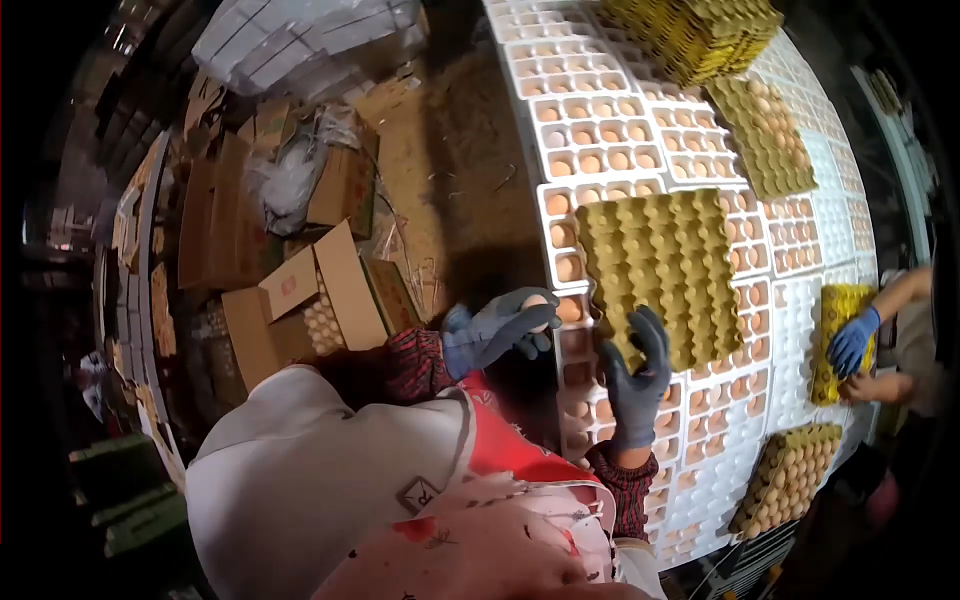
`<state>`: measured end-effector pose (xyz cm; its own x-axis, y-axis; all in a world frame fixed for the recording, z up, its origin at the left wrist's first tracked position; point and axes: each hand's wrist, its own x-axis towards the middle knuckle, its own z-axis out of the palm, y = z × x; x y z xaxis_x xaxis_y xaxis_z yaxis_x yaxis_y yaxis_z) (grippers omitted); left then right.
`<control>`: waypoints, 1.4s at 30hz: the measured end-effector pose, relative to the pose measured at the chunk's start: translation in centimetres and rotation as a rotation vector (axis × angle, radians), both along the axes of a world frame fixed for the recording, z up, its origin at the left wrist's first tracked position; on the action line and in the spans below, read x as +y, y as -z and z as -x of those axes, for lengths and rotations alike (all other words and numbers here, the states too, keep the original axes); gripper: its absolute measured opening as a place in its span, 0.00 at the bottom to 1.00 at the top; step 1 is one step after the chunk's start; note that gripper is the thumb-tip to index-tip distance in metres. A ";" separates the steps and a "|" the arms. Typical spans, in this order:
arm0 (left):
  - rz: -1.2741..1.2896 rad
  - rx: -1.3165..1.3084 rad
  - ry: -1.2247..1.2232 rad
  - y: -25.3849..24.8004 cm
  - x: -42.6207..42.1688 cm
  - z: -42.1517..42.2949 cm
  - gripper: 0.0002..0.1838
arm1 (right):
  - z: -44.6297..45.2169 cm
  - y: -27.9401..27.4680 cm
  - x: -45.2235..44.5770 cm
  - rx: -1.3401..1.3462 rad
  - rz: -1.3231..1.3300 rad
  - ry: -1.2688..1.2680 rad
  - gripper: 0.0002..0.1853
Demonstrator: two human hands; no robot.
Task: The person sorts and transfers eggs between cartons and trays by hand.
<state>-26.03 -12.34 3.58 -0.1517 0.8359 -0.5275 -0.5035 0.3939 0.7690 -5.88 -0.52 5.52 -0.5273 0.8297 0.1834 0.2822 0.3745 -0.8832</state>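
My left hand [492,328], in a grey-blue glove, is closed around an egg [535,303] just off the table's near edge. My right hand [637,378], gloved alike, is at the near left corner of an olive-yellow egg tray [665,275]. Its thumb and fingers are apart, and nothing shows between them. No eggs can be seen in this tray, which lies over white foam egg trays [600,135] whose cells hold brown eggs. Some cells of the foam tray between my hands look bare.
Stacked yellow trays [695,40] stand at the far end. Part-filled [765,140] and full egg trays [790,480] lie farther right. Across the table, a co-worker's gloved hand [853,343] touches a yellow tray [825,375]. Open cardboard boxes [335,290] stand on the floor at left.
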 end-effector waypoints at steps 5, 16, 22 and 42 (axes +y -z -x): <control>0.109 -0.214 -0.367 9.9 -1.8 12.4 0.20 | 2.0 4.0 10.7 -0.553 -0.446 0.330 0.26; 0.229 0.129 -0.380 42.4 13.9 24.1 0.20 | -10.0 11.5 27.1 -0.985 -0.300 0.174 0.32; 0.015 0.308 -0.558 52.0 32.1 28.6 0.20 | -6.0 8.0 22.9 -0.462 0.264 0.537 0.30; -0.200 0.257 0.482 24.1 14.3 27.0 0.48 | 2.3 -0.6 25.8 -0.396 0.125 0.603 0.21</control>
<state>-53.07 1.97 -20.54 0.1682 0.9219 -0.3491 -0.0903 0.3671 0.9258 -8.13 25.23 6.13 0.0206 0.9990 -0.0409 0.7145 -0.0433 -0.6983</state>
